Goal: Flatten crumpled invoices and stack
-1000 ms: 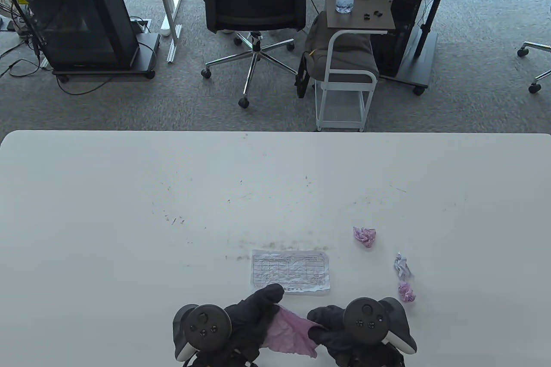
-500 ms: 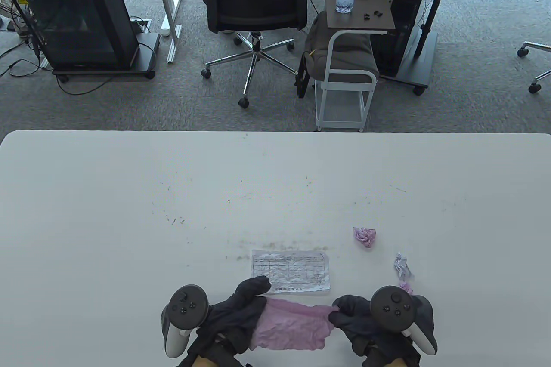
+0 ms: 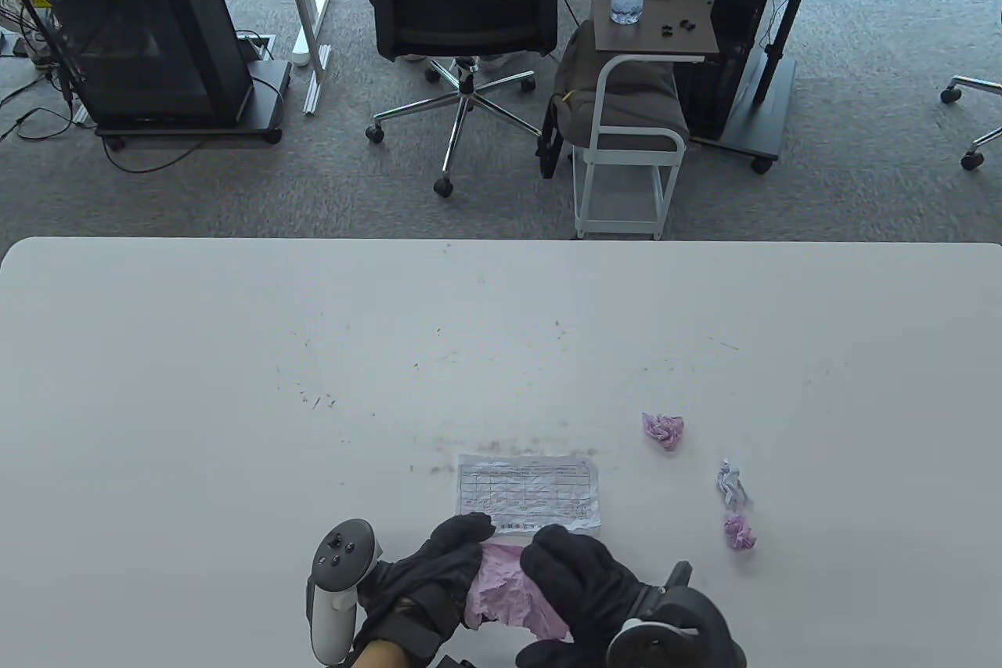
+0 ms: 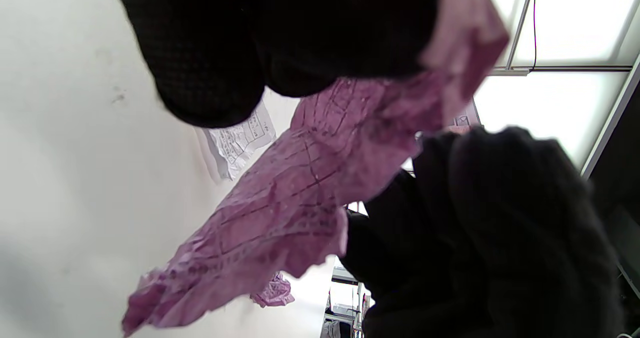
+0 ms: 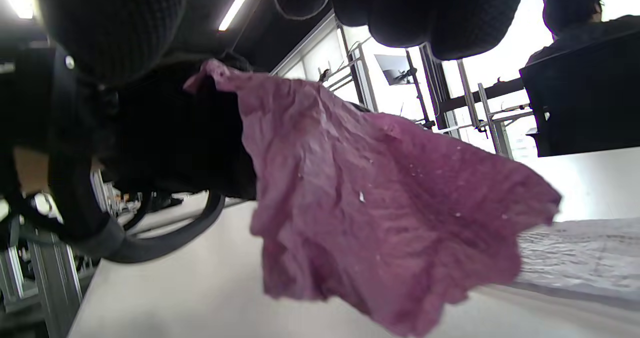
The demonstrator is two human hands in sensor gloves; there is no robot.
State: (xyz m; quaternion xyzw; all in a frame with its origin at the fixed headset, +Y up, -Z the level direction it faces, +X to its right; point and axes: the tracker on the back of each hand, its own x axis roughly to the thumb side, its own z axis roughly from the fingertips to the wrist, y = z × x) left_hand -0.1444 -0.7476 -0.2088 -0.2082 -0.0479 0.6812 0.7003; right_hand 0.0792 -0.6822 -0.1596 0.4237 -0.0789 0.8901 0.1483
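- Half a second ago I had the pink invoice (image 3: 509,593) stretched wide between both hands, low over the near edge of the table (image 3: 196,386); now the sheet has bunched narrower, and my right hand (image 3: 583,590) has crossed leftward over its top.
- My left hand (image 3: 434,578) still pinches the sheet's left edge, fingers curled over it (the left wrist view shows the paper hanging out from under them).
- My right hand lies over the sheet's right part; whether its fingers clamp the paper or merely rest on it, I cannot tell from any view.
- I judge that the pulling-taut is over and a smoothing pass or a re-grip is beginning; the sheet is not yet flat.
- The flattened white invoice (image 3: 528,494) lies just beyond my hands, the start of the stack, so the pink one presumably goes on it next.
- Three crumpled balls wait to the right: a pink ball (image 3: 663,429) farthest, a white ball (image 3: 730,482), and another pink ball (image 3: 739,531) nearest.
- The table view hides whether the paper touches the table; the right wrist view shows the pink invoice (image 5: 380,213) hanging free above it, deeply creased.
- The left wrist view alone shows the printed grid on its underside (image 4: 280,198).
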